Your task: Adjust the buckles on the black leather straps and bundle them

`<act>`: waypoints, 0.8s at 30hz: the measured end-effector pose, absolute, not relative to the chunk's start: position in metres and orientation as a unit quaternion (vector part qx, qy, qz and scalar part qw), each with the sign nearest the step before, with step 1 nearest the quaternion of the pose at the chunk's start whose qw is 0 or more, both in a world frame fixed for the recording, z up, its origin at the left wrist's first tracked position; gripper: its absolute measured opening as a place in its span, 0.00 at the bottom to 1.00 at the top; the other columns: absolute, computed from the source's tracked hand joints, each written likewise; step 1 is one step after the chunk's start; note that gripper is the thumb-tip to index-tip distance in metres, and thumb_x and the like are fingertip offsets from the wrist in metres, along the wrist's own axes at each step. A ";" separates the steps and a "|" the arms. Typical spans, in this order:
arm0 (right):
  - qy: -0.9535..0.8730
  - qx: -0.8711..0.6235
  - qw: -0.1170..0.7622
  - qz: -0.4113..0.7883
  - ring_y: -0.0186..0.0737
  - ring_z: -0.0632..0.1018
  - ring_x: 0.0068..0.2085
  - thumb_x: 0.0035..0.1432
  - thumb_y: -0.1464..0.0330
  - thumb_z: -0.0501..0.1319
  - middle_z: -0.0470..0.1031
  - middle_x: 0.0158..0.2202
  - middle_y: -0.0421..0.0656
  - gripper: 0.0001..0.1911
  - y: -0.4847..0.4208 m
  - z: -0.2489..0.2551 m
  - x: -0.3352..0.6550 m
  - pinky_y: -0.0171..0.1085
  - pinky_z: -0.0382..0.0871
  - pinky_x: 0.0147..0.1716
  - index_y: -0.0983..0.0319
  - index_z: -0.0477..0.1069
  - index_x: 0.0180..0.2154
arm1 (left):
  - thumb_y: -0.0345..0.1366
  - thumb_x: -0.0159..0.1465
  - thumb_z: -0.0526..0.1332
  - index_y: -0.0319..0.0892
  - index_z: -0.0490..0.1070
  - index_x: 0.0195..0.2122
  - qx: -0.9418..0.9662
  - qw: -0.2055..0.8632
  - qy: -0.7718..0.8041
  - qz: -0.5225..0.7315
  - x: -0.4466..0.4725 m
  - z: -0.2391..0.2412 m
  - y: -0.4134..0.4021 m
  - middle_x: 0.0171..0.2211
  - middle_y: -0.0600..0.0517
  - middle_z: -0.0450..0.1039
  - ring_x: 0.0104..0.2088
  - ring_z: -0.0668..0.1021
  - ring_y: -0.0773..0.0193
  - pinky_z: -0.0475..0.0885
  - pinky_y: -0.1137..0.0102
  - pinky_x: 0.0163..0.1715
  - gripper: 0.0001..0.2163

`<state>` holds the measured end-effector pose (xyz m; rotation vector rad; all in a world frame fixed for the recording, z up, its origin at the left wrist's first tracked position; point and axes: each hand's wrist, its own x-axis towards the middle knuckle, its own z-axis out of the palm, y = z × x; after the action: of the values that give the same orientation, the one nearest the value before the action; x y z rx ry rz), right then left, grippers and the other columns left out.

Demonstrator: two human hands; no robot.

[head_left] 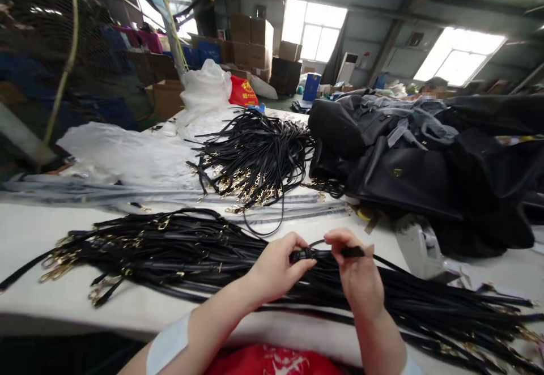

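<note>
My left hand (278,267) is closed, thumb and fingers pinching a black strap (302,255) near a small buckle-like part. Facing it, my right hand (357,267) grips another piece of black strap (353,251) between thumb and fingers. Both hands are above a long pile of black straps (170,250) lying across the table, with gold clasps (59,264) at its left end. Whether the two held pieces belong to one strap I cannot tell for sure. Farther back is a second heap of black straps (263,154) with gold clasps at its near side.
Black bags (391,165) are piled at the right, with a white tape dispenser (419,244) beside them. White plastic sheeting (127,154) covers the back left of the white table (25,228). A red bag (243,90) and stacked cardboard boxes (250,46) stand behind.
</note>
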<state>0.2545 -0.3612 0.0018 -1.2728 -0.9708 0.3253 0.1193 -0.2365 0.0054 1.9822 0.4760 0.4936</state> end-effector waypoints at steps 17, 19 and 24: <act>-0.510 -0.674 0.519 0.126 0.41 0.74 0.38 0.68 0.62 0.56 0.73 0.35 0.44 0.17 -0.350 0.002 0.253 0.39 0.65 0.40 0.59 0.68 0.26 | 0.40 0.58 0.69 0.41 0.75 0.35 0.813 0.493 0.177 0.256 0.119 0.003 -0.243 0.28 0.53 0.75 0.27 0.72 0.66 0.66 0.72 0.30 0.09; -0.505 -0.662 0.535 0.146 0.40 0.73 0.37 0.69 0.62 0.55 0.72 0.34 0.43 0.18 -0.349 -0.001 0.249 0.38 0.65 0.39 0.59 0.67 0.26 | 0.37 0.58 0.68 0.41 0.74 0.35 0.810 0.493 0.169 0.268 0.119 0.002 -0.245 0.29 0.53 0.77 0.29 0.74 0.65 0.67 0.72 0.32 0.08; -0.494 -0.635 0.562 0.191 0.41 0.75 0.43 0.69 0.60 0.54 0.74 0.39 0.44 0.16 -0.351 0.003 0.262 0.37 0.66 0.45 0.59 0.67 0.29 | 0.37 0.60 0.66 0.43 0.75 0.35 0.806 0.489 0.176 0.284 0.115 0.007 -0.235 0.30 0.54 0.77 0.30 0.76 0.64 0.69 0.71 0.34 0.05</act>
<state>0.2625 -0.3509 0.0028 -1.4956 -1.1628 0.4504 0.1147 -0.2350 0.0068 1.9574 0.4272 0.6912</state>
